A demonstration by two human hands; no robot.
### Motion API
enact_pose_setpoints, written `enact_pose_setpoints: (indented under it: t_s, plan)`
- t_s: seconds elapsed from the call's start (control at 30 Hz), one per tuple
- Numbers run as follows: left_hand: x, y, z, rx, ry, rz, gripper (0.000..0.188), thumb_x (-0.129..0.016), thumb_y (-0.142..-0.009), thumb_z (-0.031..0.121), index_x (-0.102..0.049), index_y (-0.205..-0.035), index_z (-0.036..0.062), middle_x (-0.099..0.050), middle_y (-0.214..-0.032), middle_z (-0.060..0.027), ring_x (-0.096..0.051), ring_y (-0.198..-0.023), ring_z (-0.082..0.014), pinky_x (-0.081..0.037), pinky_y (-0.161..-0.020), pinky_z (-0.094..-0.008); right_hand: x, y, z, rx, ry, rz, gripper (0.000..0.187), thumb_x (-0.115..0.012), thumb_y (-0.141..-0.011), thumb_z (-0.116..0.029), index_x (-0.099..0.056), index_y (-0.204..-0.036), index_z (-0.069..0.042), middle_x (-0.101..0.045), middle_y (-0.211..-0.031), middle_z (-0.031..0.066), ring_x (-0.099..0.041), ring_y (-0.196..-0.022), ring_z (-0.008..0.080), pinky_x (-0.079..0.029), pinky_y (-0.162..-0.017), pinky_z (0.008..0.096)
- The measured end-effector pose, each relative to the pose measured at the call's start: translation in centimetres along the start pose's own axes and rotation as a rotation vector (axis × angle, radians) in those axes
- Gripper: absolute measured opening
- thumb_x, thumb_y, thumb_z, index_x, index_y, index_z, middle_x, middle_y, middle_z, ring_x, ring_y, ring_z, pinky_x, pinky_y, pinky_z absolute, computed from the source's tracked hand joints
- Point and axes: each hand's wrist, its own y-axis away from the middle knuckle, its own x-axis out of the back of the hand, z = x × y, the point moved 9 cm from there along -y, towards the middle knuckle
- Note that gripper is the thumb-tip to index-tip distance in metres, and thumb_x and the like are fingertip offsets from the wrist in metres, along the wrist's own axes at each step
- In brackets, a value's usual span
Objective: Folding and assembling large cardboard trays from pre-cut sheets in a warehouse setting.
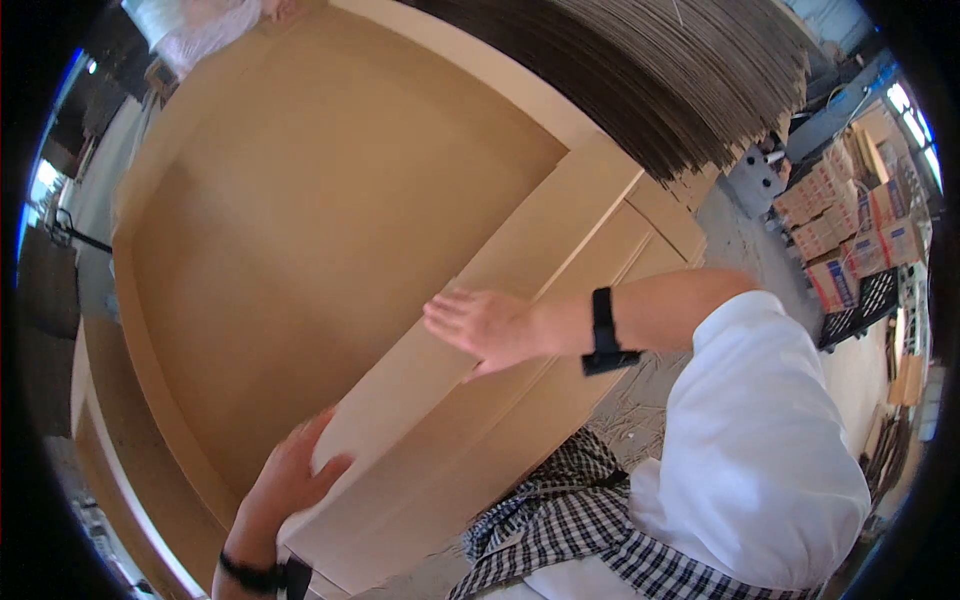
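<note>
A large shallow brown cardboard box [330,220], open at the top, lies tilted before me. Its near side carries a folded cardboard flap [395,405]. My right hand [485,325] rests flat on the middle of this flap, palm down and fingers stretched toward the inside of the box. Lower left, my left hand [300,465] lies over the flap's left part, thumb apart from the fingers. Neither hand holds anything. Each wrist wears a black band.
Beyond the box rises a tall stack of flat cardboard sheets [640,70]. At the far left corner is a clear plastic bag [205,35]. Printed cartons [850,220] are piled at right, beside a black crate [862,305]. More cardboard [120,450] stands at left.
</note>
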Motion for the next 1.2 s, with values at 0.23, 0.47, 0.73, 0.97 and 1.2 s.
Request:
enact_pose_setpoints:
  t_s: [0.23,0.47,0.73,0.97,1.2]
  plan:
    - [-2.8,-32.8,16.1,-0.192,0.436,-0.140,0.065,-0.050,-0.094,0.044,-0.035,-0.140,0.0005,-0.041,-0.143,-0.0148,-0.038,-0.132,-0.0223,-0.029,-0.109,-0.0349,-1.1,-2.3,0.5,-0.018,-0.115,-0.030,0.085,-0.071,-0.069,-0.052,-0.049,-0.124,0.009,-0.050,-0.129,0.0253,-0.046,-0.123,0.0358,-0.036,-0.104,0.0441]
    - [-8.0,-41.6,16.0,-0.025,0.443,-0.340,0.065,-0.048,-0.092,0.054,-0.043,-0.136,0.0045,-0.054,-0.130,-0.0138,-0.053,-0.116,-0.0218,-0.043,-0.098,-0.0379,-4.0,-4.0,1.2,0.069,-0.138,-0.055,0.079,-0.074,-0.065,-0.047,-0.057,-0.112,0.014,-0.056,-0.120,0.0282,-0.054,-0.113,0.0391,-0.038,-0.102,0.0451]
    - [-2.5,-34.4,9.4,-0.010,0.370,-0.208,0.048,-0.049,-0.096,0.043,-0.051,-0.126,0.0048,-0.064,-0.111,-0.0055,-0.058,-0.095,-0.0136,-0.046,-0.085,-0.0308,-2.7,-4.7,2.7,0.070,-0.545,-0.284,0.029,-0.068,-0.063,-0.025,-0.070,-0.078,0.000,-0.069,-0.083,0.0177,-0.064,-0.090,0.0293,-0.049,-0.080,0.0392]
    - [-8.9,-13.6,0.7,0.317,-0.001,-0.213,0.047,-0.062,-0.080,0.024,-0.056,-0.125,0.0109,-0.063,-0.113,-0.0160,-0.059,-0.108,-0.0330,-0.046,-0.090,-0.0413,-3.4,-5.4,2.3,0.134,-0.681,-0.577,0.024,-0.064,-0.067,-0.020,-0.069,-0.076,0.002,-0.066,-0.074,0.0200,-0.065,-0.073,0.0344,-0.051,-0.064,0.0440]
    - [-6.8,-11.8,-0.5,0.295,0.022,-0.269,0.046,-0.062,-0.077,0.018,-0.057,-0.122,0.0112,-0.067,-0.091,-0.0192,-0.065,-0.083,-0.0355,-0.052,-0.077,-0.0427,-0.3,7.6,19.4,-0.199,-0.449,-0.520,0.045,-0.070,-0.067,-0.024,-0.061,-0.104,0.001,-0.059,-0.105,0.0185,-0.058,-0.099,0.0352,-0.049,-0.084,0.0445]
